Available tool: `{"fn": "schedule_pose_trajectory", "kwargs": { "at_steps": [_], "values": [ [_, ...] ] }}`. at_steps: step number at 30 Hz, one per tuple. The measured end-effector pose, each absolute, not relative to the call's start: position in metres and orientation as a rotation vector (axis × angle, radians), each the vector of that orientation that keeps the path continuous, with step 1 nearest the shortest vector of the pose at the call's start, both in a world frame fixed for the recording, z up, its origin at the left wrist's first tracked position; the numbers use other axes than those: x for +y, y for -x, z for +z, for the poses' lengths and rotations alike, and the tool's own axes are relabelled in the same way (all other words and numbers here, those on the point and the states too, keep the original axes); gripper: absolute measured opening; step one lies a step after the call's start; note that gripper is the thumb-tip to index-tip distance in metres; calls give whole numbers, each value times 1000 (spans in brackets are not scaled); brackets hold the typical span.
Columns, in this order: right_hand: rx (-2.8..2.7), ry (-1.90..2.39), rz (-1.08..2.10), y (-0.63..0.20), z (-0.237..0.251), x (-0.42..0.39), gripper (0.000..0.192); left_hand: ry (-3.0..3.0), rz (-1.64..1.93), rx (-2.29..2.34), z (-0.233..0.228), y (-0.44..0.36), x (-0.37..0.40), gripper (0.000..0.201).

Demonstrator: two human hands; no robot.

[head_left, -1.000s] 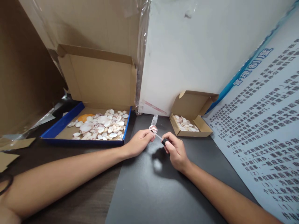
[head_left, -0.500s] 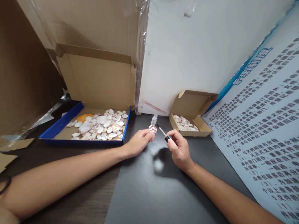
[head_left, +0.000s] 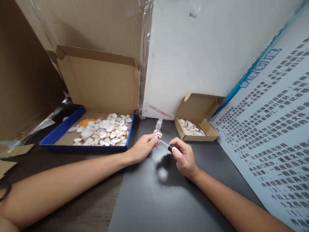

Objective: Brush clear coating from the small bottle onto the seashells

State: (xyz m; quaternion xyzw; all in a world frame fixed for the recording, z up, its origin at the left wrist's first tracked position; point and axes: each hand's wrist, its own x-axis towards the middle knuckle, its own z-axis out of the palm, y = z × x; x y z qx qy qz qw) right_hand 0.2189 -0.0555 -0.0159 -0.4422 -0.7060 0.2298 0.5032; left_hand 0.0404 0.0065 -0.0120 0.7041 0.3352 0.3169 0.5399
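Observation:
Between the thumb and fingers of my left hand (head_left: 144,147) is a small reddish-brown and white seashell (head_left: 157,133), held up over the dark table. My right hand (head_left: 183,155) grips the black cap of a small brush applicator (head_left: 171,147). Its thin clear stem points left, and the dark brush tip is at the shell's lower edge; it appears to touch it. Just behind the shell stands a small clear glass bottle (head_left: 159,123) with no cap on it.
At the left, an open blue-rimmed cardboard box (head_left: 84,147) holds many shells and an orange piece (head_left: 86,122). A smaller open cardboard box (head_left: 200,138) with shells stands back right. A white panel (head_left: 183,64) rises behind, and a printed board (head_left: 272,135) leans along the right.
My right hand has moved slightly left and down, bringing the brush tip from beside the shell onto or against its lower edge. My left hand holds the shell in the same spot.

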Motion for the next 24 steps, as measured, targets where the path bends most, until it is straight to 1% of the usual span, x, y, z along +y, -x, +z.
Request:
{"fn": "schedule_pose_trajectory", "kwargs": {
  "at_steps": [10, 17, 24],
  "values": [
    [-1713, 1069, 569, -217, -16, -57, 19, -1677, 753, 800, -11, -40, 6, 22],
    [-1752, 1044, 536, -215, -15, -59, 18, -1676, 750, 784, -11, -40, 5, 25],
    [-1590, 1088, 591, -219, -22, -54, 18, -1696, 761, 799, -10, -41, 4, 29]
  ]
}}
